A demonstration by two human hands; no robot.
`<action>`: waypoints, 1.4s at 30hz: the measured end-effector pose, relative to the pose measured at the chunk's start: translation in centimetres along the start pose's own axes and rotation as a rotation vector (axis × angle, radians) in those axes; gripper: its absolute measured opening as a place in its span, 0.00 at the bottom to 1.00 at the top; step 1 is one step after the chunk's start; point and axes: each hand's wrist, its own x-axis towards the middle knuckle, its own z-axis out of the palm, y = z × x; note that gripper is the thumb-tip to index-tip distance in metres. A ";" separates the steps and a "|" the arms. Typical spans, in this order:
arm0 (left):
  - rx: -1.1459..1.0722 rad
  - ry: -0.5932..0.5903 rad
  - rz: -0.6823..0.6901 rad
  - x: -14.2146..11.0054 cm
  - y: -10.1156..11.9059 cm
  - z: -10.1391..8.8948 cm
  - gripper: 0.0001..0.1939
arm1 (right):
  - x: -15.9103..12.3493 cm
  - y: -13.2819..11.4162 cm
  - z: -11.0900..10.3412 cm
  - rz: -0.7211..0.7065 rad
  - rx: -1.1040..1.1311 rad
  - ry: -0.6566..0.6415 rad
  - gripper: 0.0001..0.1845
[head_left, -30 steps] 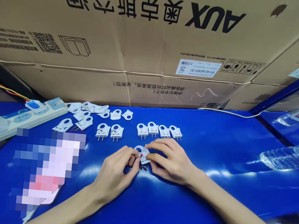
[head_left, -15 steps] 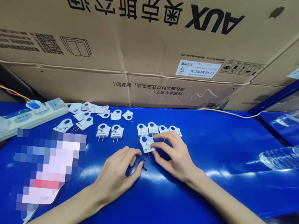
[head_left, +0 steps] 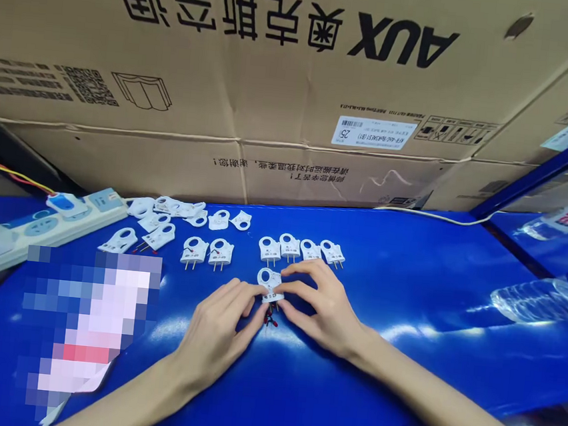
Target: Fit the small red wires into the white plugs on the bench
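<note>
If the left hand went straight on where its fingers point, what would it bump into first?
The white plug piece, which the left hand seems to be touching. Past that, probably the right hand, though depth is unclear.

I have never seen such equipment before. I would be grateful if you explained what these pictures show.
There is no machine here, only a person's bare left hand and right hand. The camera is worn on the head, looking forward and down. The right hand holds one white plug; the left hand touches its left side. Small red and black parts are just below it; I cannot tell whether they are attached. The blue table also bears other white plugs and, at the left, a power strip. A large cardboard box stands behind.
</note>
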 end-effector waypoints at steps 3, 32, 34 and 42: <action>0.043 0.015 -0.033 0.1 -0.2 -0.1 0.07 | 0.0 0.1 -0.1 0.031 -0.004 -0.028 0.09; 0.538 -0.038 -0.064 0.6 -1.5 -0.8 0.16 | -0.1 0.5 0.2 0.124 -0.069 -0.140 0.10; 0.549 -0.043 -0.070 0.6 -1.5 -0.8 0.17 | -0.1 0.5 0.2 0.129 -0.069 -0.142 0.10; 0.564 -0.051 -0.068 0.4 -1.6 -0.7 0.21 | -0.1 0.4 0.2 0.135 -0.074 -0.152 0.10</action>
